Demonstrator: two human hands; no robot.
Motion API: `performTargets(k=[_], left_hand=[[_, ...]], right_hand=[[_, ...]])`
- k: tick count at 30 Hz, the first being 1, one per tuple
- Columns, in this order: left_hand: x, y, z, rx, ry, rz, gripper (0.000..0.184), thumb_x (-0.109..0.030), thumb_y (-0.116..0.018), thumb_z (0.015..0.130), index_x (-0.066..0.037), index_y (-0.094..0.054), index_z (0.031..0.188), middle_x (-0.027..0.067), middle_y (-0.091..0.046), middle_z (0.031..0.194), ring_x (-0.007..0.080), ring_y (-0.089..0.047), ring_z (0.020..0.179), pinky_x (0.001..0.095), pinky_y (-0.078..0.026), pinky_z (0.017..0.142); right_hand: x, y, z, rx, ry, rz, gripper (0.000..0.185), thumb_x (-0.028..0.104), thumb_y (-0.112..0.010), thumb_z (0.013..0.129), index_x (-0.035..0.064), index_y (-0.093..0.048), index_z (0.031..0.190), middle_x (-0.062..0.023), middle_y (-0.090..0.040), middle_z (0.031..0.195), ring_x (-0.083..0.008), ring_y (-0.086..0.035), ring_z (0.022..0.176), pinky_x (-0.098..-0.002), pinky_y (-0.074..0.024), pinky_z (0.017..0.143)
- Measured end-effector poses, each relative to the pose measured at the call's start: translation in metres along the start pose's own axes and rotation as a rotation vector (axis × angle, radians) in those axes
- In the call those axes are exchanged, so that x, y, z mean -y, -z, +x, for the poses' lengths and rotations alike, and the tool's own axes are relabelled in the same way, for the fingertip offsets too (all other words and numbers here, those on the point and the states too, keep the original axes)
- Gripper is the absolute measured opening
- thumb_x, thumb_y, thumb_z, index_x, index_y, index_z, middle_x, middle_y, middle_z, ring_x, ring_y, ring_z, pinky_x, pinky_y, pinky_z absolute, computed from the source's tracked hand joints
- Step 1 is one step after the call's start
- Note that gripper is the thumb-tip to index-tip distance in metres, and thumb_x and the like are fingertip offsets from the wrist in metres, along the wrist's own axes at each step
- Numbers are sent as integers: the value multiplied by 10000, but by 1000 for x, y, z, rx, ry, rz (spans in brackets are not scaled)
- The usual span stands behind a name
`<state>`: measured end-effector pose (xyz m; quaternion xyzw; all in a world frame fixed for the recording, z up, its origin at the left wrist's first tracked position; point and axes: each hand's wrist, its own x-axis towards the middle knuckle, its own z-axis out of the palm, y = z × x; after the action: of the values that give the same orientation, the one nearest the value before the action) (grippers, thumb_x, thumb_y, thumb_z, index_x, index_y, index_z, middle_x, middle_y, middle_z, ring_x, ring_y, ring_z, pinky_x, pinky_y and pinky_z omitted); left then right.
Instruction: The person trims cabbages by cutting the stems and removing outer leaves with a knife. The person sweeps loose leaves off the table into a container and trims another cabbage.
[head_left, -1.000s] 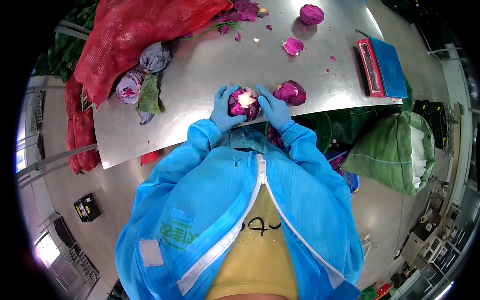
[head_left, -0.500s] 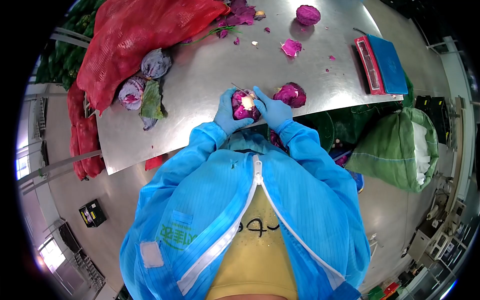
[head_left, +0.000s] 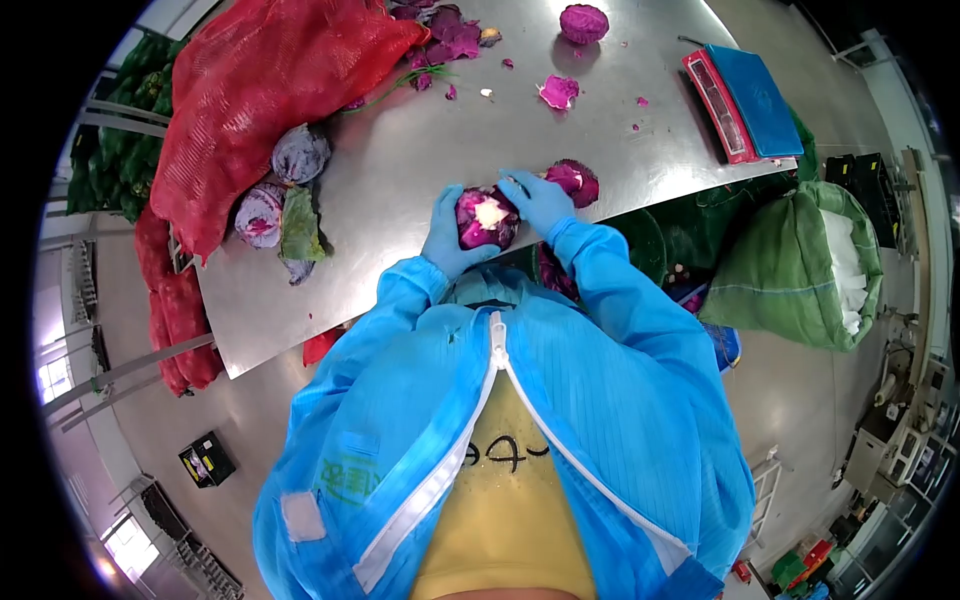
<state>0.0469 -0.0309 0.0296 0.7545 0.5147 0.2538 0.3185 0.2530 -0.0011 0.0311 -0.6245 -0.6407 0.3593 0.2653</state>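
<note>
While gripping a red cabbage (head_left: pixel 488 216), pale cut end up, at the table's (head_left: pixel 400 135) near edge, wraps left hand (head_left: pixel 447 237) fingers around its 9 o'clock side. Rests right hand (head_left: pixel 546 207) fingers, bent, by its 1 o'clock; cannot tell whether closed on anything. Has a second cabbage (head_left: pixel 574 182) at 2 o'clock, a red mesh sack (head_left: pixel 270 100) at 10.

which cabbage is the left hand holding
The red cabbage with the broad pale stem end facing up, cupped in the left hand. On the table, another cabbage lies beside the right hand, two cabbages by the red mesh sack, one cabbage farther off.
</note>
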Motion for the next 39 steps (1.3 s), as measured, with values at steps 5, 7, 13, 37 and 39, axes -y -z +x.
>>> performTargets(k=[5, 7, 13, 37, 39], left_hand=[[16, 4, -22, 44, 55, -478, 1155, -210, -878, 534, -57, -142, 1411, 170, -289, 1402, 300, -333, 1294, 369, -288, 1079], [27, 9, -23, 35, -95, -335, 1163, -212, -899, 496, -83, -180, 1402, 154, -294, 1404, 303, -318, 1305, 369, -274, 1086], [20, 12, -25, 60, 16, -473, 1097, -200, -890, 499, -113, -250, 1385, 145, -288, 1408, 301, -308, 1311, 369, -260, 1096], [26, 40, -5, 211, -144, -86, 1072, -135, -877, 478, -163, -298, 1379, 183, -229, 1455, 343, -269, 1338, 374, -267, 1101], [19, 36, -12, 140, -41, -329, 997, -216, -883, 522, -68, -294, 1313, 189, -241, 1457, 330, -266, 1344, 388, -252, 1100]], right_hand=[[-24, -14, 27, -108, -318, -177, 365, 437, -577, 822, 87, -633, 912, -171, -643, 927, -371, -604, 894, -440, -487, 763], [-37, -12, 22, -79, -347, -204, 369, 413, -614, 812, 90, -607, 990, -161, -646, 921, -364, -609, 877, -431, -492, 753], [13, 7, -7, -241, -1, 30, 478, 442, -640, 786, 148, -573, 1157, -105, -639, 984, -307, -628, 845, -402, -500, 761], [-51, 7, 32, -128, -121, -365, 246, 313, -575, 786, 101, -623, 902, -147, -640, 890, -345, -611, 829, -453, -486, 721], [-69, 8, 20, -230, -214, -295, 256, 310, -581, 799, 91, -619, 927, -143, -640, 880, -338, -612, 821, -437, -485, 720]])
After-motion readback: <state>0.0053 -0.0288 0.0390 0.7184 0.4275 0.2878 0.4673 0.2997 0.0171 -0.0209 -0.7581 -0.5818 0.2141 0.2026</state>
